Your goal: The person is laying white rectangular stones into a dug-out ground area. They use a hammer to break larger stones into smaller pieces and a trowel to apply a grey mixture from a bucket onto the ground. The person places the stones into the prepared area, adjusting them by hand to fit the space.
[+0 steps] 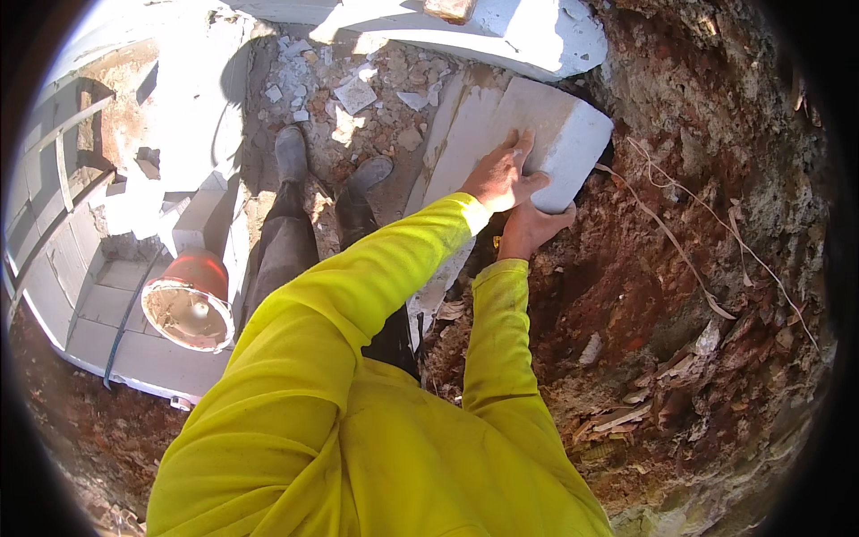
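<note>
A person in a bright yellow long-sleeved top point(420, 447) leans over a pale, smooth-faced block point(568, 134) in a narrow trench, both hands on it and close together. The left hand point(503, 179) lies across the block's upper face, its fingers spread and pointing away from the wearer. Just beside it, on the nearer side, the right hand point(534, 231) meets the block's near edge, thumb toward the left hand; whether its fingers curl underneath cannot be told. The block sits directly under and ahead of the hands, at the end of a pale, mortar-smeared strip of masonry point(443, 170) that runs to their left and back toward the wearer.

To the right of the hands rises a bank of reddish-brown earth point(662, 304), crossed by thin, pale strands point(667, 228). Beyond the hands lies a white slab point(537, 40) in strong sunlight, a piece of brick point(452, 9) at its far edge. Left of the hands, the wearer's dusty grey boots point(291, 157) stand beside broken rubble point(358, 94). Farther left, an orange-red bucket point(199, 268) with a caked, whitish interior tilts near a wall of pale blocks point(98, 327), where a dark blue cord point(121, 327) hangs.
</note>
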A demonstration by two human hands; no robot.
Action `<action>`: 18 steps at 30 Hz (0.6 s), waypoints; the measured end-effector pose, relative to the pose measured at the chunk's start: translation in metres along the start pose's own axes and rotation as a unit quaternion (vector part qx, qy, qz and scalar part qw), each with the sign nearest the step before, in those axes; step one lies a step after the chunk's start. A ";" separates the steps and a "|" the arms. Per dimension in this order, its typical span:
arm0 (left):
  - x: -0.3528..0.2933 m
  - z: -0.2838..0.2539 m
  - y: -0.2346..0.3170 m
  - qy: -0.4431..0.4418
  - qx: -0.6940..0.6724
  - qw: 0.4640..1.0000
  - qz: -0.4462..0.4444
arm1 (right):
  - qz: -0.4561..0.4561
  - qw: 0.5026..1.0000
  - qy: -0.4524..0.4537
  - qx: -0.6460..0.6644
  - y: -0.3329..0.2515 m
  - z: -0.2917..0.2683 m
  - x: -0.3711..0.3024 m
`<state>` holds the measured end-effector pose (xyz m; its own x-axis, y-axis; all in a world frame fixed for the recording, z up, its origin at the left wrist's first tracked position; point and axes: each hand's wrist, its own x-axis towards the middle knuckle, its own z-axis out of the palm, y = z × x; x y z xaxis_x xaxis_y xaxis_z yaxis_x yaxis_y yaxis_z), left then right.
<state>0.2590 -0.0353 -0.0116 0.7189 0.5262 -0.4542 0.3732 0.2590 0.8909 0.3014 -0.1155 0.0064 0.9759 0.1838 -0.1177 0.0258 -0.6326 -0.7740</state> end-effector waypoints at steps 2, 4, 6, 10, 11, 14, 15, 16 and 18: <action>-0.007 0.006 0.005 0.007 0.018 1.000 -0.002 | -0.005 1.000 -0.015 -0.002 0.001 -0.004 0.003; 0.005 0.002 0.003 0.026 0.012 1.000 -0.005 | -0.024 0.999 -0.026 0.035 0.017 -0.004 0.011; 0.005 0.005 0.008 0.041 0.051 0.997 -0.030 | -0.048 0.998 -0.035 0.007 0.021 -0.002 0.018; 0.004 0.004 0.001 0.030 0.028 0.999 -0.009 | -0.019 0.998 -0.059 0.009 0.009 -0.008 0.013; 0.005 0.003 0.001 0.023 0.022 0.999 -0.009 | -0.040 0.997 -0.057 -0.012 0.008 -0.008 0.014; 0.002 0.002 -0.001 0.018 0.012 1.000 0.000 | -0.093 0.992 -0.056 -0.063 0.010 -0.013 0.019; -0.001 0.003 -0.004 0.026 0.014 1.000 0.008 | -0.103 0.990 -0.058 -0.075 0.009 -0.016 0.018; -0.005 0.003 -0.007 0.033 0.016 0.999 0.017 | -0.114 0.988 -0.058 -0.086 0.007 -0.019 0.016; -0.032 -0.014 0.009 -0.021 -0.010 0.998 -0.052 | -0.102 0.986 -0.040 -0.128 -0.010 -0.032 -0.002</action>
<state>0.2309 -0.0381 0.0117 0.7006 0.4619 -0.5439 0.4358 0.3265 0.8387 0.3062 -0.1335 0.0347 0.9250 0.3787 -0.0323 0.2834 -0.7440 -0.6051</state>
